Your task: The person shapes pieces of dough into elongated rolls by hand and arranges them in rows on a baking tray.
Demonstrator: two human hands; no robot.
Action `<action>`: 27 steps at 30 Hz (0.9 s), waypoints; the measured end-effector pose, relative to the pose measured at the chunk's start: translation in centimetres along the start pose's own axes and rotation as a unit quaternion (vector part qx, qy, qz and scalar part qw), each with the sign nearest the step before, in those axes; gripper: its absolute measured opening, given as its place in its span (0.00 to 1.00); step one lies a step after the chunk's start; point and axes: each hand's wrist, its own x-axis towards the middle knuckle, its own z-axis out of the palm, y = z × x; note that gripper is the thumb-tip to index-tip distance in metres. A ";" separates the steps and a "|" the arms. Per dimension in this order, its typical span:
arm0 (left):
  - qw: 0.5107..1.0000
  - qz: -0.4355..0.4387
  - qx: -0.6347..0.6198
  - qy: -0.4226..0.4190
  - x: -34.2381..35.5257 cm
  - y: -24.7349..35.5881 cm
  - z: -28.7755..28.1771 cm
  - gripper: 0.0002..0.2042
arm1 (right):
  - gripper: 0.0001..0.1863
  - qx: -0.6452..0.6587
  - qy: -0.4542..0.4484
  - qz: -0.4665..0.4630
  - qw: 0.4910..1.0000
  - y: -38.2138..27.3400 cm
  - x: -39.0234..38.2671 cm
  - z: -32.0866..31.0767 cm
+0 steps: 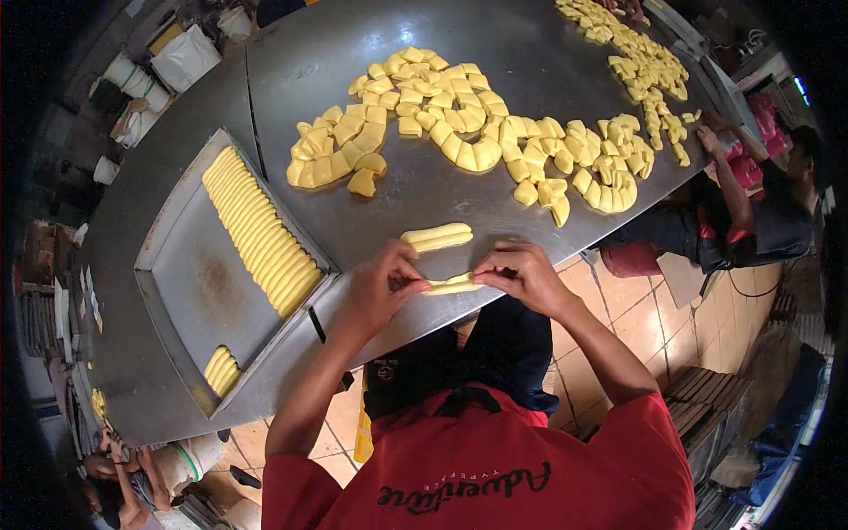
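Note:
Between my hands a short yellow dough strip [449, 285] lies at the steel table's front edge. My left hand [384, 284] pinches its left end, and my right hand [521, 274] pinches its right end. Just beyond them, two finished yellow dough sticks [436, 237] lie side by side. To my left sits a metal tray [152, 287] with a long row of dough sticks [261, 231] along its right side and a smaller group of sticks [222, 370] in its near corner.
Loose heaps of cut dough pieces [464, 124] spread over the steel table [327, 53], reaching its far right. A co-worker [777, 203] works at the right end; another person [132, 481] is at the lower left. Bins and boxes [141, 88] stand beyond the left edge.

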 end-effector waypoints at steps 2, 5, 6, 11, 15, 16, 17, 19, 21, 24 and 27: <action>0.997 -0.010 0.069 -0.024 0.5 0.8 0.5 0.18 | 0.20 -0.076 0.015 0.001 0.997 -1.5 0.9 0.8; 0.968 0.112 0.224 0.019 0.6 0.7 1.2 0.19 | 0.21 -0.194 0.070 0.018 0.978 -2.0 1.3 0.4; 0.961 0.121 0.244 0.047 0.8 0.5 0.8 0.20 | 0.21 -0.233 0.110 0.033 0.966 -1.9 1.3 0.1; 0.979 0.085 0.182 0.028 -1.0 -0.9 1.1 0.20 | 0.16 -0.059 0.009 0.058 0.997 -1.1 0.0 -0.3; 0.997 0.047 0.045 0.046 -1.0 -0.6 1.7 0.19 | 0.08 0.023 0.000 0.043 0.999 -1.7 0.2 -0.6; 0.996 0.073 0.037 0.040 -0.8 -0.6 1.9 0.19 | 0.08 -0.006 0.014 -0.016 1.000 -1.8 0.5 -0.1; 0.996 0.072 0.034 0.043 -0.6 -0.5 2.1 0.19 | 0.11 0.000 0.022 -0.005 1.000 -1.8 0.9 0.7; 0.974 0.131 0.186 0.014 0.0 -0.1 1.9 0.19 | 0.14 -0.076 0.017 0.008 0.997 -2.2 1.1 1.1; 0.970 0.100 0.218 0.028 0.3 0.7 1.6 0.20 | 0.23 -0.188 0.054 -0.008 0.981 -2.5 2.0 0.7; 0.972 0.048 0.224 0.043 0.1 1.0 1.2 0.21 | 0.24 -0.226 0.073 0.065 0.969 -2.2 1.6 -0.2; 0.985 0.019 0.167 0.036 -0.6 -0.7 1.5 0.22 | 0.19 -0.112 0.007 0.077 0.991 -1.0 0.5 -0.1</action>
